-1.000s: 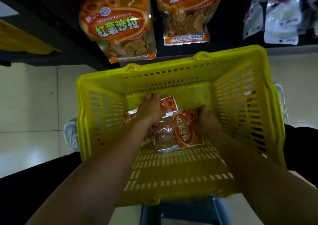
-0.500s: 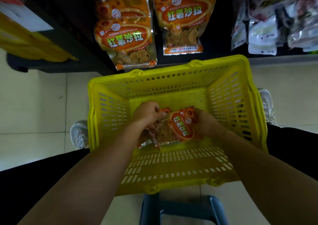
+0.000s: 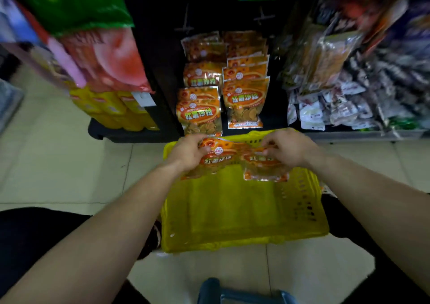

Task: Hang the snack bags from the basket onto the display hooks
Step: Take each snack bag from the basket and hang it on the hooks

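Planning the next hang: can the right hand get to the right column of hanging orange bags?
Likely yes: the right hand, holding a snack bag, has open space up to that column.

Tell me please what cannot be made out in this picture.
Head view only:
- Hang holes of the held snack bags: covered by the left hand and right hand.
- Hooks bearing the hanging bags: hidden behind them.
- Basket inside: motion blur.
- Packets at right: blurred, unreadable.
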